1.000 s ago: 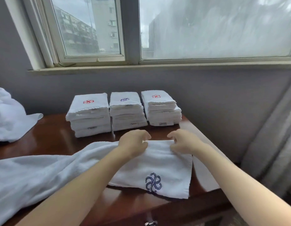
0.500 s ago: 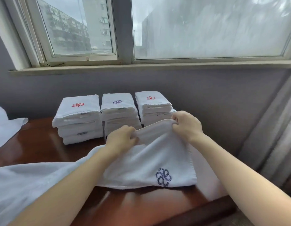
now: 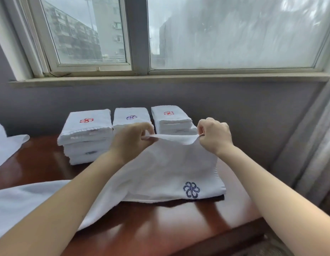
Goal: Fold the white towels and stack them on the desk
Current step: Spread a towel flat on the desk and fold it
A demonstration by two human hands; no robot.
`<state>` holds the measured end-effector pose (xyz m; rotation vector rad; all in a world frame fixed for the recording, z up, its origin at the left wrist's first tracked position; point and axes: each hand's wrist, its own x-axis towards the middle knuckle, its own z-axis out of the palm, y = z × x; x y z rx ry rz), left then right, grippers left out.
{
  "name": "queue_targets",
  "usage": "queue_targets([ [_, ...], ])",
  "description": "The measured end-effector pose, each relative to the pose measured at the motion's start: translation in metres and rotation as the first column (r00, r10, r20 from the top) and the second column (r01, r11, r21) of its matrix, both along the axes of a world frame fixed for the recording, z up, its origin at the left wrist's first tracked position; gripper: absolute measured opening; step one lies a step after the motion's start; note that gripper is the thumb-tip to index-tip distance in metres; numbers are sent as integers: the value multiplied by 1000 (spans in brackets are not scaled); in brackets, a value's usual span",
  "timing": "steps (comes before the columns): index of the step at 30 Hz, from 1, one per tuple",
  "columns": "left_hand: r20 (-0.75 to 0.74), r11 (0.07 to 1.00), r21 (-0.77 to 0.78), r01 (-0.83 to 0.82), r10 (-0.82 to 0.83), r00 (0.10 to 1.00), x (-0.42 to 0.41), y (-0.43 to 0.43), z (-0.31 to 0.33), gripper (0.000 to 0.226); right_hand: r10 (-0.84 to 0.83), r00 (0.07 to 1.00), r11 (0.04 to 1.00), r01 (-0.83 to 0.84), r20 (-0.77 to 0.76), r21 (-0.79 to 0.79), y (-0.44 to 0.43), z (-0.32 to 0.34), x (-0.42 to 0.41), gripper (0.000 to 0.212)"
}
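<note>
— Spotted the white towel (image 3: 166, 169) where?

— Found it toward the front right of the desk (image 3: 160, 224), lifted by its far edge and sloping down toward the viewer. Saw the near edge lying on the wood, with a dark blue flower emblem (image 3: 191, 189) close to the right corner. Trailed away leftward beneath the left forearm, out past the frame's edge.

— And the left hand (image 3: 131, 139)?

— Seen curled tight, pinching that raised edge between thumb and bent fingers, toward its left part.

— The right hand (image 3: 214, 137)?

— Closed just the same, knuckles up, nipping the right corner of the same edge. Held about level with the other hand, apart from it, with the cloth drawn taut between.

— Noticed anything already folded?

— Counted three piles along the back, just in front of the wall (image 3: 234, 100) under the window (image 3: 234, 34): a left stack (image 3: 86, 137) topped by a red emblem, a middle stack (image 3: 130, 119) bearing a purple one, a right stack (image 3: 169, 119) marked red again. Stood side by side, nearly touching, partly hidden behind the two hands.

— Anything else?

— Made out a loose white cloth (image 3: 7, 146) heaped at the far left of the desk, well apart from the piles.
</note>
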<state>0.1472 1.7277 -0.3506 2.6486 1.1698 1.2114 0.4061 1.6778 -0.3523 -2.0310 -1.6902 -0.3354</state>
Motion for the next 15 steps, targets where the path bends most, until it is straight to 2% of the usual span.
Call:
queue_targets([
  [3, -213, 991, -134, 31, -59, 975, -4, -14, -25, 17, 1, 1000, 951, 3, 12, -311, -13, -11, -5, 20],
  [5, -386, 974, -225, 10, -99, 917, -7, -27, -43, 18, 68, 997, 787, -67, -22, -613, -22, -19, -10, 16],
  [7, -467, 956, -294, 8, -151, 871, -12, -38, -55, 29, 101, 992, 598, -122, -77, -792, -28, -23, -16, 8],
  [8, -461, 948, -317, 12, -165, 872, -16, -43, -57, 34, 106, 990, 586, -136, -92, -799, -30, -23, -20, 14],
  [10, -374, 939, -344, 11, -148, 916, -24, -49, -52, 35, 115, 986, 704, -165, -118, -690, -30, -20, -30, 22],
  [13, -212, 952, -299, -57, -8, 977, -45, -54, -43, 18, 176, 968, 886, -234, -176, -399, -30, -17, -59, 11],
  [14, -177, 953, -288, -95, 45, 983, -55, -56, -41, 15, 226, 947, 903, -291, -227, -316, -30, -18, -71, 5],
  [15, -156, 950, -283, -135, 94, 983, -67, -57, -40, 14, 285, 922, 901, -351, -262, -257, -30, -19, -84, 8],
])
